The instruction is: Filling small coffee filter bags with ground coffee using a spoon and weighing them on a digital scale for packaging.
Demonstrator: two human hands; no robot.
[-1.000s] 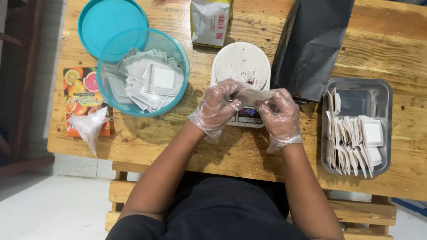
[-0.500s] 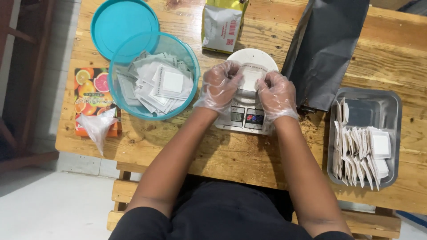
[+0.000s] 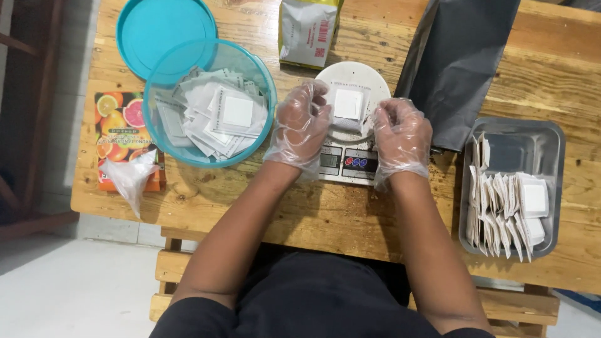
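While gloved fingers (image 3: 319, 103) hover loosely curled, unclenched, a small white square sachet (image 3: 348, 104) lies flat on the scale (image 3: 348, 164).

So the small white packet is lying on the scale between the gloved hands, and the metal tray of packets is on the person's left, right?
Not quite. The head view shows the metal tray of packets on the person's right. The small white packet does lie on the scale, between the gloved left hand and right hand.

A small white sachet (image 3: 348, 104) lies on the round scale (image 3: 350, 125), between the gloved left hand (image 3: 302, 128) and right hand (image 3: 402, 136). Left of the left hand stands a teal bowl (image 3: 263, 81) with sachets.
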